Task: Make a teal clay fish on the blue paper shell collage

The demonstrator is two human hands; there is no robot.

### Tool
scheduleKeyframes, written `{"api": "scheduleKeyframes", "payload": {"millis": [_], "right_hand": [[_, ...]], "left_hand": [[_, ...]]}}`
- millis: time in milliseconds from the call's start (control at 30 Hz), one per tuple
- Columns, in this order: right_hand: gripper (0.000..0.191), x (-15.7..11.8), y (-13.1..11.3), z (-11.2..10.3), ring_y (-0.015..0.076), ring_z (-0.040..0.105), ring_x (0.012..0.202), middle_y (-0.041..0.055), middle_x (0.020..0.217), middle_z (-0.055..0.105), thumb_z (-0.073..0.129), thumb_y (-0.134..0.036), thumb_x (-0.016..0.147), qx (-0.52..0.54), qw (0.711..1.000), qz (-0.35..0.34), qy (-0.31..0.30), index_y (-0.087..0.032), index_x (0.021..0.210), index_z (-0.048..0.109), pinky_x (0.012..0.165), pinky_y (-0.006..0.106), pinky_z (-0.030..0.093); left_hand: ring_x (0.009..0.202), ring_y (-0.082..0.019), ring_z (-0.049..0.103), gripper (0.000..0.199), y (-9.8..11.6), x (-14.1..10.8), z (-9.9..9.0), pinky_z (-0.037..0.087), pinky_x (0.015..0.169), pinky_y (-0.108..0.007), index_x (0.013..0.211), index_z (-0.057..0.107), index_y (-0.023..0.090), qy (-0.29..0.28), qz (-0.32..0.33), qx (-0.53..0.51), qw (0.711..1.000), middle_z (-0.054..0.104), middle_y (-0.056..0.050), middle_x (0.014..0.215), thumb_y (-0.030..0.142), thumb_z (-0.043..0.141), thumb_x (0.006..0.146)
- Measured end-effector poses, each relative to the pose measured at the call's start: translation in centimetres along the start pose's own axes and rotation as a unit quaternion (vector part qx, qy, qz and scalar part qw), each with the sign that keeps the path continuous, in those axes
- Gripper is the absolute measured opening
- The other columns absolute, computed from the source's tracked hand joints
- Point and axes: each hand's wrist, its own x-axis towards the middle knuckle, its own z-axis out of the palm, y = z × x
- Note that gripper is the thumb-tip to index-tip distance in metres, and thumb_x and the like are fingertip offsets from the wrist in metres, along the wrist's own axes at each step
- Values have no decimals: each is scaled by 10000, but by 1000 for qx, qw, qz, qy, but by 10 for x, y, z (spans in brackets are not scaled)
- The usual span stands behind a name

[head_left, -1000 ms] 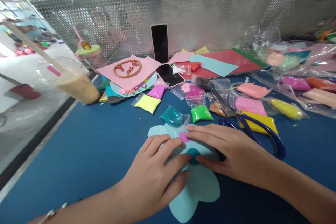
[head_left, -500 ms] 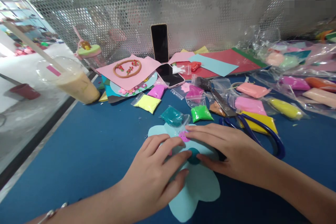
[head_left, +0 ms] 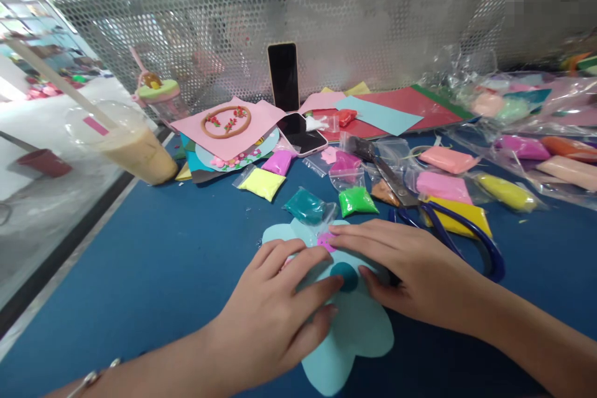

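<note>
A light-blue paper flower cutout (head_left: 359, 323) lies on the blue table under both hands. On it sit a flat teal clay disc (head_left: 344, 277) and a small magenta clay piece (head_left: 325, 242); a bit of pink shows behind my left fingers. My left hand (head_left: 284, 305) rests over the paper's left side, fingers spread, its index fingertip touching the disc's edge. My right hand (head_left: 396, 261) lies on the right side, fingers stretched out near the magenta piece, thumb just off the disc. Neither hand grips anything.
Bags of teal clay (head_left: 305, 205), green clay (head_left: 357, 201) and yellow clay (head_left: 262, 183) lie just beyond the paper. Blue-handled scissors (head_left: 448, 224) are beside my right forearm. An iced drink cup (head_left: 140, 152) stands at left; a phone (head_left: 283, 78) leans against the perforated metal panel.
My right thumb has drawn back to the right, off the teal disc. The disc now shows more fully, and the paper has shifted very slightly.
</note>
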Motion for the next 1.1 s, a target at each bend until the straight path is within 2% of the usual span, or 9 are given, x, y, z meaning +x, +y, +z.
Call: {"api": "scheduleKeyframes", "payload": {"millis": [467,667,800,967,1100], "right_hand": [[356,-1,1,3,236,630,977,87,1126,646,515,-179,820,-25,1000,-8,6,-216,1167,590,763,369,544],[377,0,0,2,237,625,980,81,1124,639,510,-162,820,-22,1000,-7,-2,-226,1187,576,764,377,540],[383,-1,0,2,239,624,968,82,1124,636,496,-154,821,-17,1000,-2,-13,-227,1190,569,762,378,534],[402,-2,-1,0,239,607,1006,73,1167,616,494,-153,806,-9,1000,7,-24,-235,1194,555,784,382,521],[398,-2,-1,0,234,599,1013,66,1175,609,482,-162,819,-4,1000,9,-24,-242,1204,545,794,387,513]], "left_hand": [[1030,-248,494,277,-1,-2,3,410,856,-396,1135,614,238,21,-33,4,999,591,-63,1138,254,485,891],[1001,-235,511,229,0,-1,2,422,835,-382,1048,643,246,10,-5,7,1000,587,-60,1128,243,482,885],[1021,-239,506,218,2,1,0,430,848,-387,1049,642,253,0,-40,-12,999,589,-60,1129,255,502,881],[1047,-225,484,204,3,4,-2,440,865,-373,1056,621,256,-29,-106,-98,989,577,-52,1122,248,534,872],[1053,-232,467,233,2,2,-1,427,869,-387,1096,599,250,-18,-107,-91,990,566,-58,1136,246,536,871]]}}
